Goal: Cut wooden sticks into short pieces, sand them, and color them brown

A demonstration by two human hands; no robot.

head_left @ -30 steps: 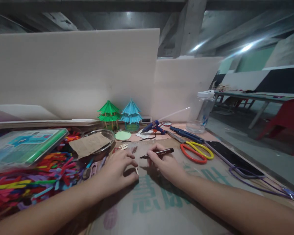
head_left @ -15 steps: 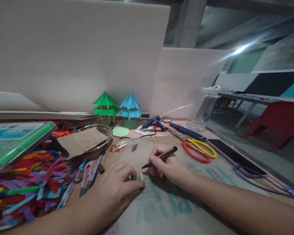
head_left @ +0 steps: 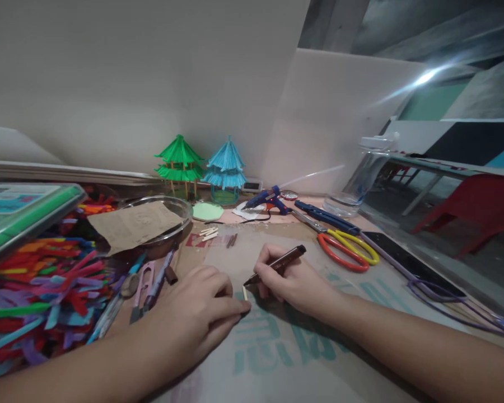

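Observation:
In the head view my right hand [head_left: 283,277] grips a dark brown marker pen [head_left: 282,262], its tip pointing down and left. That tip is at the upper end of a short pale wooden stick [head_left: 245,293]. My left hand [head_left: 210,302] is closed, its fingertips pinching or pressing the stick's lower end against the cardboard [head_left: 285,375]. Beyond the hands lie several similar pale sticks [head_left: 209,233] and a few dark brown ones [head_left: 232,240]. Two small pavilion models, one green [head_left: 179,166] and one blue [head_left: 225,170], stand at the back.
A glue gun [head_left: 269,200], scissors [head_left: 343,252], a blue cutter [head_left: 325,217], a phone [head_left: 411,264] and a water bottle [head_left: 367,176] are at the right. Leftward are colourful fuzzy strips [head_left: 46,302], a plastic box [head_left: 29,215], a round dish [head_left: 187,215] and pink snips [head_left: 141,288].
The marker tip has come down from above the stick to its upper end. My left hand keeps its place at the stick. The camera view has shifted slightly.

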